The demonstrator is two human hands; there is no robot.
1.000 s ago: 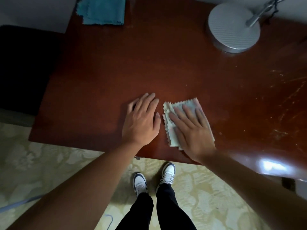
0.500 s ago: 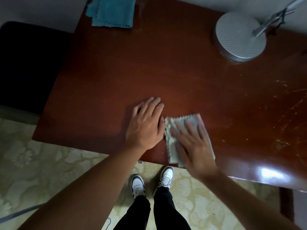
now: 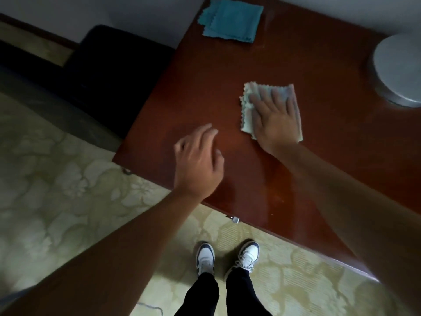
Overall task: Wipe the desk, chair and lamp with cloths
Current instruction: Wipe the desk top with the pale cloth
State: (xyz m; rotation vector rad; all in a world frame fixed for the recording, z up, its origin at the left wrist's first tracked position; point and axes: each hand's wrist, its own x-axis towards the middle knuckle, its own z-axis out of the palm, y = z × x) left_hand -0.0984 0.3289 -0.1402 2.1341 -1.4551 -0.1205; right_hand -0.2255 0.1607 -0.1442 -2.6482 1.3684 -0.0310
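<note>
A pale folded cloth (image 3: 247, 92) lies on the dark red wooden desk (image 3: 205, 83). My right hand (image 3: 274, 119) presses flat on it with straight fingers. My left hand (image 3: 198, 160) hovers at the desk's near part, left of the cloth, fingers relaxed and holding nothing. A teal cloth (image 3: 232, 22) lies folded at the desk's far left corner. The round silver lamp base (image 3: 398, 69) stands at the right edge of the view. A dark chair (image 3: 109, 71) sits left of the desk.
The desk's near edge (image 3: 284, 238) runs diagonally above my shoes (image 3: 227, 258). A small metal key or handle (image 3: 234, 218) juts from under that edge. Patterned pale carpet (image 3: 57, 179) covers the floor. A grey wall is behind the desk.
My right hand has slid the pale cloth away from the near edge toward the desk's middle. My left hand lifted off the desk and curled slightly. The view shifted left.
</note>
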